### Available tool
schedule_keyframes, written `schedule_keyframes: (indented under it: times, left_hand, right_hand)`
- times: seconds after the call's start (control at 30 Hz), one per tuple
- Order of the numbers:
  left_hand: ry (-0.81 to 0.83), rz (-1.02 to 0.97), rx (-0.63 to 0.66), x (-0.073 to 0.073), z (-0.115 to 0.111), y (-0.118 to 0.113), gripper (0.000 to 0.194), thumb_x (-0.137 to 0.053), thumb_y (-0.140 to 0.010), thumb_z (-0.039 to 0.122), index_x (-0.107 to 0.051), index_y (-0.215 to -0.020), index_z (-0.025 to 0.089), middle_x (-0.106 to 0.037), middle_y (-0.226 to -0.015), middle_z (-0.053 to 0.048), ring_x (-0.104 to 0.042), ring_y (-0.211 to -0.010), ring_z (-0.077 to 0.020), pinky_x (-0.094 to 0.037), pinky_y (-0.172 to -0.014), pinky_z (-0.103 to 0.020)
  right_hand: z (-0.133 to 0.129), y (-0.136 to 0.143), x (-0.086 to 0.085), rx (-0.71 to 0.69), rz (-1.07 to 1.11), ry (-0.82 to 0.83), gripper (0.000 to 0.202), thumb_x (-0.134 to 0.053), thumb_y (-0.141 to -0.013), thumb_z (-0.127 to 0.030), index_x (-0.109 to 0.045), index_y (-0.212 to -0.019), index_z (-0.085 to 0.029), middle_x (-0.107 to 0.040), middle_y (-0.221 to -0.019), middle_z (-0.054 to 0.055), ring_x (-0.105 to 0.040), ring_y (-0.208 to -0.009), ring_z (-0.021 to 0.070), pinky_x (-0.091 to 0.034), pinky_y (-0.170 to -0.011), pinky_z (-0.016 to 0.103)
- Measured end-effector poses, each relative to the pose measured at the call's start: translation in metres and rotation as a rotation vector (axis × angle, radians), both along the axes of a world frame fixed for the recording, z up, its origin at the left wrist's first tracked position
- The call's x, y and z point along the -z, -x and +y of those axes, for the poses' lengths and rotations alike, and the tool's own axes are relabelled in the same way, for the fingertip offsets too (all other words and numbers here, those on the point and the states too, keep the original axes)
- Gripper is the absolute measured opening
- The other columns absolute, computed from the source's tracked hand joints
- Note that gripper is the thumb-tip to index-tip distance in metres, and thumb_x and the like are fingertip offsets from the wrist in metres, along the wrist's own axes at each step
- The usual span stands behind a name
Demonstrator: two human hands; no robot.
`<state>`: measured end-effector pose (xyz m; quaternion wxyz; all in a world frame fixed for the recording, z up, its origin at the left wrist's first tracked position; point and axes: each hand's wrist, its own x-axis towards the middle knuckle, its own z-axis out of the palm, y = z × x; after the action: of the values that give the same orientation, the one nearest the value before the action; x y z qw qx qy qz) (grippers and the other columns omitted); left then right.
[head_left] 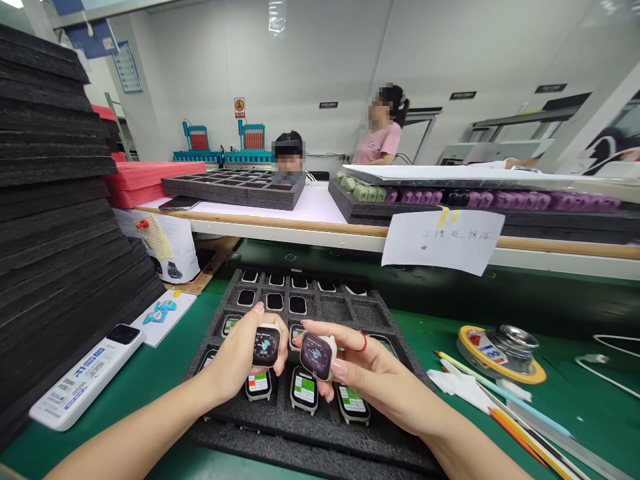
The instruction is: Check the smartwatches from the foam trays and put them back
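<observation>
Above the black foam tray (345, 307), my left hand (245, 353) is closed round a watch (266, 345) with a lit dial. Close beside it on the right, my right hand (365, 363) grips a second watch (316, 357) between thumb and fingers, its dial also lit. The tray's compartments hold several watches; those in the back rows have dark screens, and the front ones, such as a watch (304, 390) below my hands, show green and white grids. Parts of the middle rows are hidden by my hands.
Stacked black foam (45, 200) rises at the left, near a white boxy device (87, 377). At the right lie a tape roll (467, 340), pens and crumpled tissue (463, 389). A shelf edge (350, 240) crosses behind the tray. Two people are beyond it.
</observation>
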<state>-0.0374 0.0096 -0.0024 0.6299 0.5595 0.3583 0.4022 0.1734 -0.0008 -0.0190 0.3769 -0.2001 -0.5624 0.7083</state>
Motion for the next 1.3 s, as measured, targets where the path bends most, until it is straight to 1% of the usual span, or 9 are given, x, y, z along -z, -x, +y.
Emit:
schedule_keyframes:
  times: [0.17,0.3,0.47,0.6,0.77,0.87,1.03,1.2,1.3]
  left_hand:
    - [-0.017,-0.015,0.021,-0.0005,0.0005,-0.0005,0.050,-0.029,-0.094,0.054,-0.054,-0.071,0.016,-0.055,-0.050,0.000,-0.029,-0.039,-0.0067,-0.020,-0.039,-0.019]
    - [-0.017,-0.002,0.006,0.0002,0.0015,-0.0009,0.050,-0.028,-0.095,0.052,-0.052,-0.068,0.017,-0.055,-0.049,-0.001,-0.031,-0.041,-0.0077,-0.019,-0.039,-0.019]
    - [-0.047,-0.006,-0.017,-0.0002,0.0005,0.0007,0.049,-0.027,-0.095,0.050,-0.053,-0.071,0.017,-0.056,-0.052,-0.001,-0.031,-0.042,-0.0080,-0.020,-0.039,-0.019]
    - [-0.050,0.016,-0.032,-0.0009,-0.0012,0.0012,0.053,-0.024,-0.096,0.050,-0.052,-0.066,0.017,-0.054,-0.050,-0.002,-0.035,-0.043,-0.0093,-0.020,-0.040,-0.019]
    - [-0.046,-0.015,-0.012,0.0003,0.0005,0.0003,0.049,-0.028,-0.095,0.050,-0.055,-0.073,0.016,-0.057,-0.052,-0.001,-0.030,-0.040,-0.0074,-0.020,-0.039,-0.020]
    - [-0.036,-0.002,-0.017,0.0008,0.0008,-0.0001,0.052,-0.027,-0.095,0.052,-0.053,-0.068,0.016,-0.055,-0.050,-0.001,-0.030,-0.040,-0.0077,-0.019,-0.039,-0.020]
    - [-0.050,0.010,-0.015,-0.0008,-0.0009,0.0001,0.054,-0.026,-0.095,0.055,-0.053,-0.070,0.016,-0.055,-0.050,0.000,-0.032,-0.042,-0.0081,-0.021,-0.040,-0.018]
    - [-0.060,0.076,-0.037,-0.0019,0.0035,-0.0003,0.052,-0.027,-0.094,0.061,-0.053,-0.081,0.018,-0.060,-0.051,0.000,-0.035,-0.040,-0.0078,-0.022,-0.039,-0.017]
    - [-0.028,0.072,-0.061,-0.0019,0.0080,-0.0004,0.053,-0.032,-0.092,0.065,-0.053,-0.086,0.017,-0.066,-0.065,-0.003,-0.035,-0.038,-0.0054,-0.022,-0.038,-0.017]
  right_hand:
    - [-0.0009,0.0006,-0.0003,0.012,0.013,0.007,0.042,-0.069,-0.088,-0.034,-0.061,-0.129,-0.035,-0.064,-0.107,0.001,-0.062,-0.075,0.0091,-0.051,-0.073,0.024]
    - [-0.0009,0.0015,-0.0012,0.044,0.022,0.005,0.038,-0.068,-0.089,-0.033,-0.063,-0.127,-0.034,-0.064,-0.093,-0.001,-0.061,-0.072,0.0087,-0.051,-0.071,0.023]
    - [0.0000,0.0014,-0.0011,0.018,0.032,0.001,0.041,-0.068,-0.089,-0.034,-0.060,-0.129,-0.036,-0.064,-0.112,0.001,-0.061,-0.072,0.0079,-0.052,-0.071,0.025]
    - [0.0001,0.0007,0.0002,0.018,0.011,-0.020,0.037,-0.066,-0.090,-0.033,-0.061,-0.127,-0.036,-0.064,-0.108,0.000,-0.061,-0.072,0.0071,-0.051,-0.071,0.023]
    - [-0.0007,0.0004,-0.0009,0.014,0.013,-0.011,0.042,-0.067,-0.089,-0.035,-0.059,-0.130,-0.036,-0.063,-0.105,0.000,-0.062,-0.073,0.0087,-0.052,-0.072,0.025]
    - [-0.0005,0.0001,-0.0002,0.039,0.009,-0.014,0.039,-0.067,-0.089,-0.034,-0.062,-0.127,-0.035,-0.064,-0.101,0.000,-0.061,-0.071,0.0077,-0.051,-0.070,0.023]
    - [-0.0002,0.0004,0.0001,0.009,0.003,-0.012,0.040,-0.068,-0.088,-0.035,-0.061,-0.128,-0.036,-0.065,-0.106,0.001,-0.062,-0.072,0.0086,-0.051,-0.072,0.025]
    - [-0.0003,0.0038,-0.0061,0.134,-0.006,0.048,0.046,-0.067,-0.087,-0.041,-0.059,-0.132,-0.031,-0.067,-0.115,0.005,-0.060,-0.071,0.0103,-0.051,-0.072,0.028]
    - [0.0003,0.0058,-0.0077,0.231,-0.031,0.062,0.050,-0.066,-0.086,-0.045,-0.058,-0.132,-0.025,-0.068,-0.115,0.009,-0.059,-0.068,0.0117,-0.050,-0.071,0.031]
